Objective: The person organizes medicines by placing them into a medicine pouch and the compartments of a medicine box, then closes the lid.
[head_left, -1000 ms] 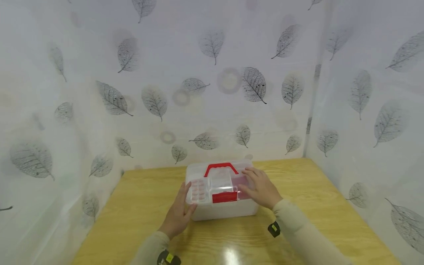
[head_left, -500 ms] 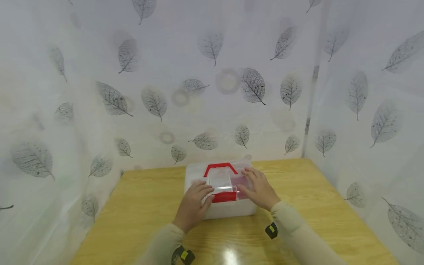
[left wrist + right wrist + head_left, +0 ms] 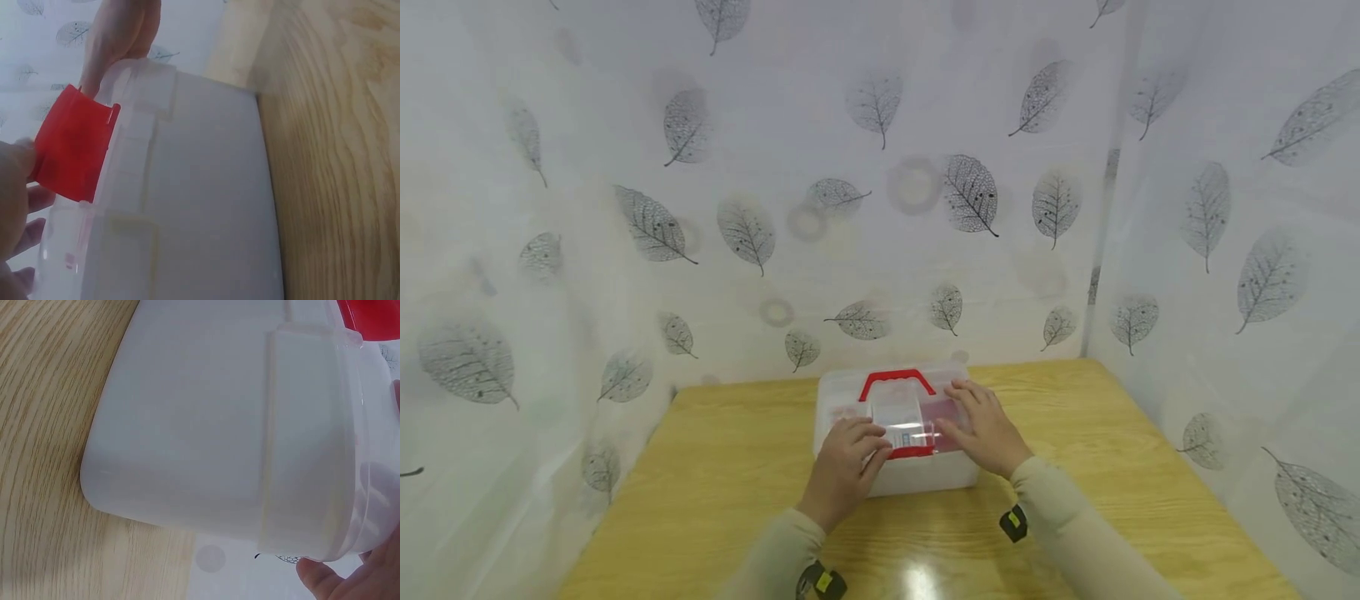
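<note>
A translucent white plastic storage box (image 3: 925, 477) stands on the table with its lid down. A red latch (image 3: 75, 147) sits at the middle of its front edge, tilted away from the front wall in the left wrist view. My left hand (image 3: 842, 467) pinches the outer edge of this latch. My right hand (image 3: 988, 429) rests on the right part of the lid, fingers spread. In the right wrist view, a fingertip (image 3: 315, 575) lies at the lid's rim. A red carrying handle (image 3: 897, 375) lies at the back of the lid.
The wooden table (image 3: 715, 475) runs around the box on all sides. A whitish sheet (image 3: 880, 250) with grey leaf prints hangs behind the table and along both sides.
My left hand has moved right from the box's left edge to the latch. The latch has swung up from lying flat. My right hand has stayed on the lid.
</note>
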`<state>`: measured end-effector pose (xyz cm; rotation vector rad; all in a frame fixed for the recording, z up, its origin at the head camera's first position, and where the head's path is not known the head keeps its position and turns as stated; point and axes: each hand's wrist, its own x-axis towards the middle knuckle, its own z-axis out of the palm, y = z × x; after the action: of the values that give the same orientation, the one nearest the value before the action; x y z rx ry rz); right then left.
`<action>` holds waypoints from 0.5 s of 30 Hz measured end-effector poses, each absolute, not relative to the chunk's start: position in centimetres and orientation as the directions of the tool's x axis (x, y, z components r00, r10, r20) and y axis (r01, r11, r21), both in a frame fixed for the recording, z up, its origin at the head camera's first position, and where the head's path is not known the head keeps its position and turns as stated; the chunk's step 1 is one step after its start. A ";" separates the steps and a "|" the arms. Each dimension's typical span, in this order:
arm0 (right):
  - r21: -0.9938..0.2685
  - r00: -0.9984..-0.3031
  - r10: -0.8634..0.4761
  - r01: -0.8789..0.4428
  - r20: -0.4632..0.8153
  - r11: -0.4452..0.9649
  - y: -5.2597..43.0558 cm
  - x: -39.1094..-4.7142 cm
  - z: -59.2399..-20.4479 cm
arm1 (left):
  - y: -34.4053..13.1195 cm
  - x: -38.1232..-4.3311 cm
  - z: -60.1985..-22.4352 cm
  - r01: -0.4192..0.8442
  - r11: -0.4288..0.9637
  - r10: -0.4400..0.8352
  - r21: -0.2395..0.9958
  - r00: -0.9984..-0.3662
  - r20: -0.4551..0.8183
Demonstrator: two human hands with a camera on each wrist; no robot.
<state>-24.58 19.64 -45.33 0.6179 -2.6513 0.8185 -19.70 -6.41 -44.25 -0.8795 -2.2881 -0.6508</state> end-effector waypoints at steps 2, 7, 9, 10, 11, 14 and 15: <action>-0.454 -0.860 -0.312 -0.484 0.403 0.748 19.6 -24.6 -45.4 | -6.6 -19.5 -44.2 0.726 0.654 0.445 0.215 -0.598 0.666; -0.447 -0.853 -0.314 -0.493 0.417 0.746 19.6 -24.6 -45.4 | -7.0 -19.2 -43.8 0.739 0.647 0.509 0.189 -0.603 0.615; -0.449 -0.853 -0.316 -0.494 0.415 0.744 19.6 -24.6 -45.4 | -7.2 -19.2 -43.8 0.741 0.650 0.538 0.172 -0.607 0.584; -0.450 -0.854 -0.318 -0.494 0.413 0.744 19.6 -24.6 -45.3 | -7.3 -19.2 -43.8 0.737 0.657 0.552 0.156 -0.612 0.566; -0.450 -0.856 -0.318 -0.492 0.409 0.745 19.6 -24.6 -45.4 | -7.4 -19.2 -43.8 0.732 0.668 0.567 0.133 -0.616 0.547; -0.452 -0.858 -0.317 -0.488 0.403 0.747 19.6 -24.6 -45.4 | -7.7 -19.2 -44.0 0.715 0.697 0.604 0.049 -0.623 0.497; -0.453 -0.859 -0.316 -0.487 0.402 0.747 19.6 -24.6 -45.4 | -7.8 -19.2 -44.1 0.711 0.702 0.615 0.021 -0.622 0.485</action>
<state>-24.56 19.61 -45.37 0.6245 -2.6475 0.8070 -19.22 -7.77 -44.13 -1.0217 -2.4635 -0.2922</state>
